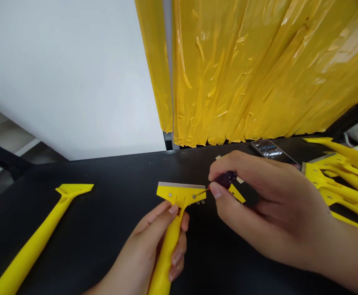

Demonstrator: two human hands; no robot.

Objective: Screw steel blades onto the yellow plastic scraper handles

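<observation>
My left hand [158, 235] is wrapped round the handle of a yellow scraper [173, 233], its head pointing away from me. A metal blade edge [181, 185] runs along the top of the head, and two screws show on its face. My right hand [267, 200] pinches a small dark screwdriver [224, 179] between thumb and fingers. The screwdriver's thin shaft slants down to the left, its tip at the right screw [194, 196]. A few small rings [200, 203] lie on the black table just beyond the scraper head.
Another yellow scraper [40, 241] lies on the black table [105, 213] at the left. Several yellow scrapers [345, 180] are piled at the right. Behind my right hand lie a phone [272, 150] and a yellow piece [236, 194]. Yellow plastic sheeting [243, 73] and a white panel [74, 78] stand behind.
</observation>
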